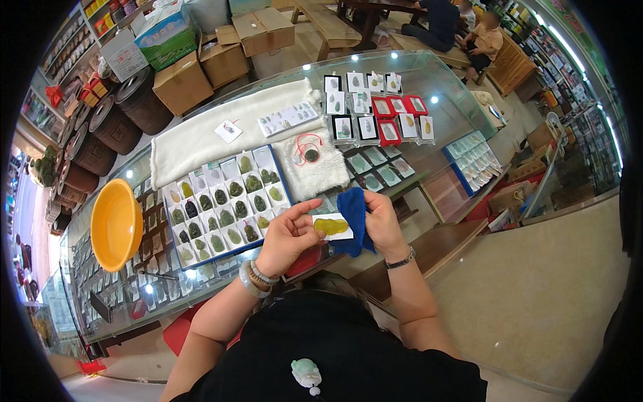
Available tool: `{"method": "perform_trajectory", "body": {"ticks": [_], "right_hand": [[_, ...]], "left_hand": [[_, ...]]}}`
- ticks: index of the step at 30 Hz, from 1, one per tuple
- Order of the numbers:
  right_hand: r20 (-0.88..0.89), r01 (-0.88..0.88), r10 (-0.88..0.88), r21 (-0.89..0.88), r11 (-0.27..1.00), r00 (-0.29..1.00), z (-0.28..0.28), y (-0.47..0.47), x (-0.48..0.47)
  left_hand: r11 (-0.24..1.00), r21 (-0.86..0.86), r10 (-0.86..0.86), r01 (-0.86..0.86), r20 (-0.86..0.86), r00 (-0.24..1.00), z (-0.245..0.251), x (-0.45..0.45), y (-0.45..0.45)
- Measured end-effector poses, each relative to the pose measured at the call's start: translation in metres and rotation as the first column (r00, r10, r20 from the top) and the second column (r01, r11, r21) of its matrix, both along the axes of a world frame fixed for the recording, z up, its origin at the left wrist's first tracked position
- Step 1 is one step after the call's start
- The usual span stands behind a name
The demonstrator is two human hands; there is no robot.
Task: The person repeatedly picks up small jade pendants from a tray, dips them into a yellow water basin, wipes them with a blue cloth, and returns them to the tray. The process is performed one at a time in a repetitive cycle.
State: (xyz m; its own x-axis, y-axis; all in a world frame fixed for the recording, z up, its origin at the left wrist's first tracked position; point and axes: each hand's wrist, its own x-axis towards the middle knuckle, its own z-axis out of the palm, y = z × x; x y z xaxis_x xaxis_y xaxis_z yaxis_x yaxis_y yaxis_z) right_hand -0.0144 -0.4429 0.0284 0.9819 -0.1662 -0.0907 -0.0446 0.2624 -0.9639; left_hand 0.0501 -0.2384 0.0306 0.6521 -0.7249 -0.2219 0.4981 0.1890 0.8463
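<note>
My left hand grips a small white card by its left end. On the card lies a yellow-green carved stone pendant, which looks like jade. A blue cloth hangs bunched from my right hand, close against the card's right end. Left of my hands, a blue-edged tray holds rows of carved green, yellow and dark pendants in white compartments. Just beyond my hands, a dark green round pendant with a red cord rests on a fluffy white cloth.
A glass display counter runs before me. Boxed pendants stand at its far right, another blue tray beyond. An orange basin sits at the left. Cardboard boxes and lidded barrels line the far side. People sit on benches.
</note>
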Motion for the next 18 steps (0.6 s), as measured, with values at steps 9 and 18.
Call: {"method": "perform_trajectory", "body": {"ticks": [9, 18], "right_hand": [[-0.052, -0.248, 0.244, -0.326, 0.912, 0.968, 0.0, 0.003, 0.014], [0.14, 0.344, -0.351, 0.075, 0.936, 0.926, -0.008, -0.045, 0.005]], "left_hand": [[0.998, 0.062, -0.033, 0.02, 0.227, 0.973, 0.006, -0.003, 0.001], [0.999, 0.007, -0.035, 0.038, -0.214, 0.976, -0.031, -0.01, 0.032]]}}
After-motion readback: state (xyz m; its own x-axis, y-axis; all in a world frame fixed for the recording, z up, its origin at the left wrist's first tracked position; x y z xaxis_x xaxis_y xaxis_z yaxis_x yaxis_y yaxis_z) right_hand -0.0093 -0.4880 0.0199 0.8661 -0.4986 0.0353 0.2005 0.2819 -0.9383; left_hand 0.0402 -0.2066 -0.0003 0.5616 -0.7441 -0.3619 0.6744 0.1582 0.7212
